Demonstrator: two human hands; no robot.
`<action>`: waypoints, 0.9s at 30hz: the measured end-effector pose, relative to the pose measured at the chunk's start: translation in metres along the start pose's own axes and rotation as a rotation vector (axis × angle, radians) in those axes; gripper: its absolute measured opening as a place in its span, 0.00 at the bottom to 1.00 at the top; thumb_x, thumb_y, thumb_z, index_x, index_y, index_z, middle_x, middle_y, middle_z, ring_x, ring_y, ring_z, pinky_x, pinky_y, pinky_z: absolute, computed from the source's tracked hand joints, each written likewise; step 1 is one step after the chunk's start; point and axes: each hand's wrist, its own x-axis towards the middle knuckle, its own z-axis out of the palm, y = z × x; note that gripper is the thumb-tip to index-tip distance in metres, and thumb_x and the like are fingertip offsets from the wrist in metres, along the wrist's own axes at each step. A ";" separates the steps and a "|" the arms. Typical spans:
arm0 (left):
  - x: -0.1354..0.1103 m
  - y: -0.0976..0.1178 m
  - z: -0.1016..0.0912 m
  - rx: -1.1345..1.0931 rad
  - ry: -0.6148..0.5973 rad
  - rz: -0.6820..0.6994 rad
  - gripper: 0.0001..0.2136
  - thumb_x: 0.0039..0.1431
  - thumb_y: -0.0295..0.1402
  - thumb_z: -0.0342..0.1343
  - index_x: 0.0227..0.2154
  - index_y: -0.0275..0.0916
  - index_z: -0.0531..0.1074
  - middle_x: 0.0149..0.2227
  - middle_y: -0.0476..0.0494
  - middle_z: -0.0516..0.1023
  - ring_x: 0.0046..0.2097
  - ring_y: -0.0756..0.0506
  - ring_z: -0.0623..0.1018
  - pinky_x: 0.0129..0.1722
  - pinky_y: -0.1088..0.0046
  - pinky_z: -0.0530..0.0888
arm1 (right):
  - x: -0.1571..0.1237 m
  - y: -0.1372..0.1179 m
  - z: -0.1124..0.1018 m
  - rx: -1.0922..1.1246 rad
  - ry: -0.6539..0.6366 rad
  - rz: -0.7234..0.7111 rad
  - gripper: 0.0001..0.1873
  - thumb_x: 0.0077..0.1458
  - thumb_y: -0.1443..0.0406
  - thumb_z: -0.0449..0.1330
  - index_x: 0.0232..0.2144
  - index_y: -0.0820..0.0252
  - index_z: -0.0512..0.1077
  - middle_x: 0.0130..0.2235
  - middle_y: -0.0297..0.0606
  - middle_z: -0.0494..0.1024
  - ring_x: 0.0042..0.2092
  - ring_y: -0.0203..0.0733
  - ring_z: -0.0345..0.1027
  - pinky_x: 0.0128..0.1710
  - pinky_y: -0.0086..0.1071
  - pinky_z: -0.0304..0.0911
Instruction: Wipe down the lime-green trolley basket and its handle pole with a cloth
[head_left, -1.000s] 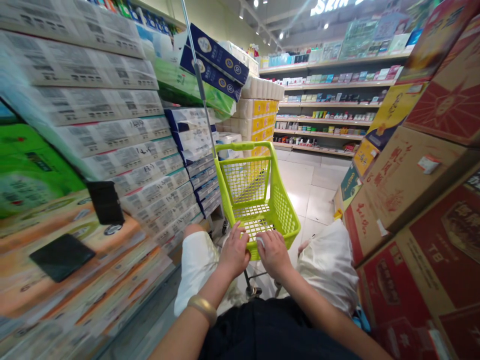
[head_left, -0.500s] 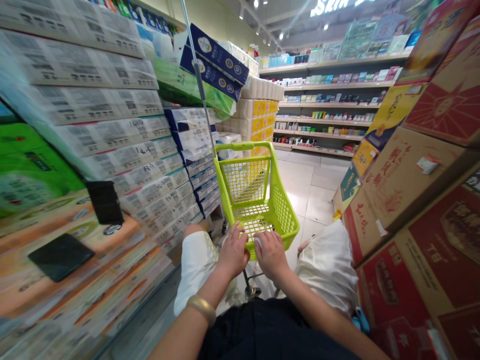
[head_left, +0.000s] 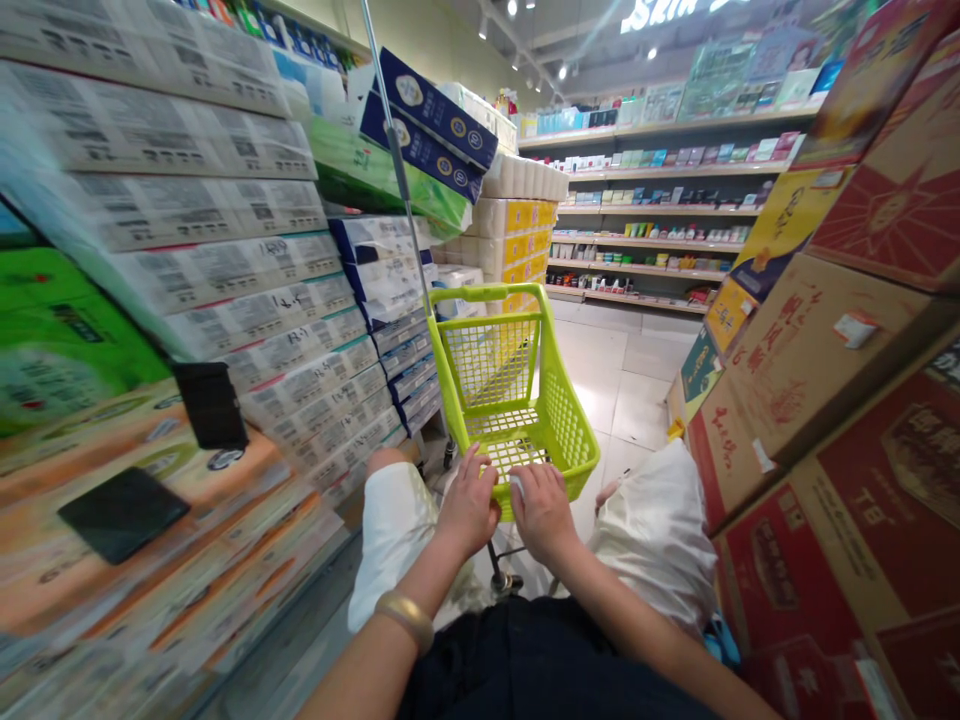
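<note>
two-handed grip on a lime-green shopping cart [head_left: 566, 430]

the cart stands directly ahead of the person, low and upright on the tiled floor [head_left: 622, 370], its wire-mesh basket holding nothing that shows. the left hand [head_left: 469, 505] and right hand [head_left: 544, 512] sit side by side on its near rim, just apart from each other. the left hand's fingers [head_left: 471, 465] are curled closed over the rim, and the right hand's fingers [head_left: 527, 480] wrap it the same way, so both have hold of the cart and nothing else. a gold bangle [head_left: 405, 617] circles the left wrist.

left of the cart, bales of toilet paper [head_left: 225, 290] rise in a tall stack, a thin metal pole [head_left: 397, 170] standing just beside the cart's far corner. right of the cart, red cardboard cartons [head_left: 825, 500] are piled high. beyond the cart sit stacked rolls with yellow labels [head_left: 517, 240], and further off, well apart, long store shelves [head_left: 660, 210] packed with small products. white cloth [head_left: 660, 535] shows just below the cart's right side — what it belongs to is hard to tell.
</note>
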 end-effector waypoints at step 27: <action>0.021 -0.010 -0.009 0.047 -0.129 -0.060 0.15 0.47 0.20 0.52 0.39 0.40 0.66 0.56 0.36 0.64 0.69 0.36 0.50 0.62 0.53 0.65 | 0.012 0.030 -0.005 -0.084 -0.028 0.089 0.09 0.62 0.67 0.50 0.38 0.58 0.71 0.36 0.39 0.76 0.40 0.44 0.65 0.48 0.37 0.52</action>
